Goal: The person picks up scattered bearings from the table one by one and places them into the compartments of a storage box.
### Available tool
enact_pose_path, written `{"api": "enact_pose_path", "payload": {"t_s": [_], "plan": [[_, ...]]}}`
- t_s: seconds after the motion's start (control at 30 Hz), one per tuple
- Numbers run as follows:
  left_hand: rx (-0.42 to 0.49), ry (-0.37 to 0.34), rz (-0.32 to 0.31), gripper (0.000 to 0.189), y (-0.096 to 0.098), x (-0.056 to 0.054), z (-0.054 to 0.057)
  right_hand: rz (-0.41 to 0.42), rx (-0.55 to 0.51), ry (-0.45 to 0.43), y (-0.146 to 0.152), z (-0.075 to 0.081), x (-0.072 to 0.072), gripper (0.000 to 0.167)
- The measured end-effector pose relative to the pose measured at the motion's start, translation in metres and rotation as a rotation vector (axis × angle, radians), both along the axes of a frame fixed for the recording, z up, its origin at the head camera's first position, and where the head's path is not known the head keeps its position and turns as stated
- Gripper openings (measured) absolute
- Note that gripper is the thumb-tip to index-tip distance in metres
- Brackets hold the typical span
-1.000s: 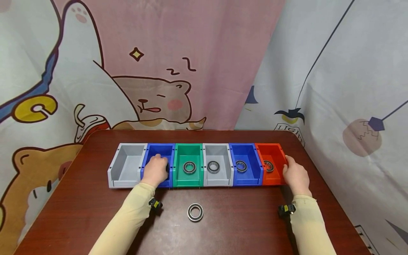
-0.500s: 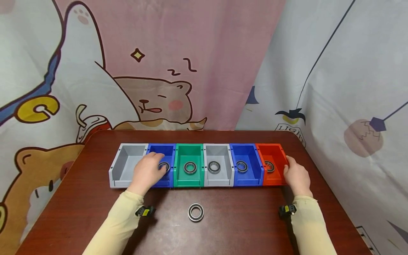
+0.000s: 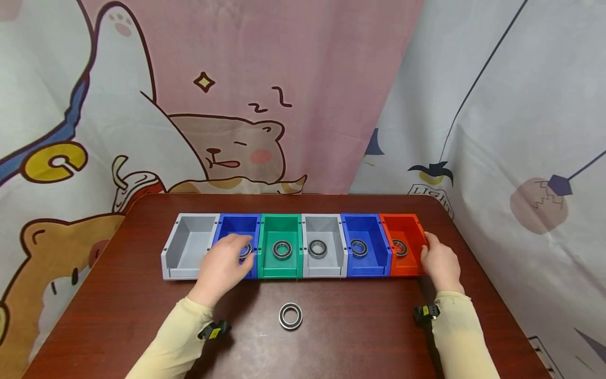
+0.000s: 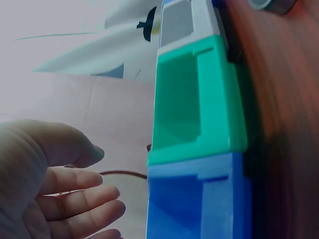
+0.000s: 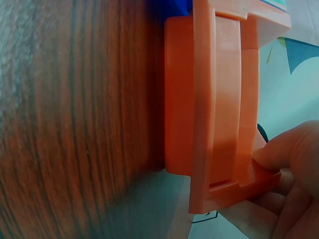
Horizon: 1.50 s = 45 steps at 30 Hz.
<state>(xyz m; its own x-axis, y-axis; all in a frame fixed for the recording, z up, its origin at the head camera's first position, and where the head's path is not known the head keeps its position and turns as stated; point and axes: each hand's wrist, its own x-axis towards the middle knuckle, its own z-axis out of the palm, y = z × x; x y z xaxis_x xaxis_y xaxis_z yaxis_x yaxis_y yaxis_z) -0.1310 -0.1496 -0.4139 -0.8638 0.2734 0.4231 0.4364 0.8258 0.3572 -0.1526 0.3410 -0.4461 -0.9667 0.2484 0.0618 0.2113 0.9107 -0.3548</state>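
My left hand (image 3: pixel 222 268) hovers over the front of the left blue bin (image 3: pixel 239 225), thumb and fingers apart with nothing between them. A ball bearing (image 3: pixel 248 252) lies in that bin, partly hidden by the fingers. In the left wrist view the hand (image 4: pixel 65 184) is beside the blue bin (image 4: pixel 217 204) and the green bin (image 4: pixel 222 99). At the row's right end, my right hand (image 3: pixel 441 263) grips the side wall of the red bin (image 3: pixel 411 268). The right wrist view shows the thumb and fingers (image 5: pixel 286 149) pinching that wall.
Single bearings lie in the green bin (image 3: pixel 267 269), right grey bin (image 3: pixel 324 271), right blue bin (image 3: pixel 369 269) and red bin. The left grey bin (image 3: pixel 182 273) holds nothing visible. Another bearing (image 3: pixel 291 327) lies on the brown table (image 3: pixel 350 326) in front. A curtain hangs behind.
My left hand has let go of the bearing in the left blue bin and drawn back toward the front left, fingers spread. The right hand has stayed on the red bin.
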Motion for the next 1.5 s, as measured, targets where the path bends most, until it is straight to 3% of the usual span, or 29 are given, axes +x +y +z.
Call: {"api": "enact_pose_path", "payload": {"t_s": [0.3, 0.67, 1.0, 1.5], "plan": [[0.006, 0.039, -0.111, 0.041, 0.015, 0.017, -0.009, 0.005, 0.002, 0.007, 0.0, 0.0, 0.001, 0.047], [-0.027, -0.012, -0.249, 0.051, 0.031, 0.034, -0.02, 0.004, -0.001, 0.002, 0.0, 0.001, 0.0, 0.048], [-0.115, -0.064, -0.403, 0.066, 0.045, 0.042, -0.036, -0.003, 0.006, 0.001, 0.0, 0.0, -0.001, 0.048], [-0.245, -0.096, -0.489, 0.075, 0.055, 0.047, -0.052, 0.004, -0.002, 0.003, 0.0, 0.001, -0.001, 0.048]]}}
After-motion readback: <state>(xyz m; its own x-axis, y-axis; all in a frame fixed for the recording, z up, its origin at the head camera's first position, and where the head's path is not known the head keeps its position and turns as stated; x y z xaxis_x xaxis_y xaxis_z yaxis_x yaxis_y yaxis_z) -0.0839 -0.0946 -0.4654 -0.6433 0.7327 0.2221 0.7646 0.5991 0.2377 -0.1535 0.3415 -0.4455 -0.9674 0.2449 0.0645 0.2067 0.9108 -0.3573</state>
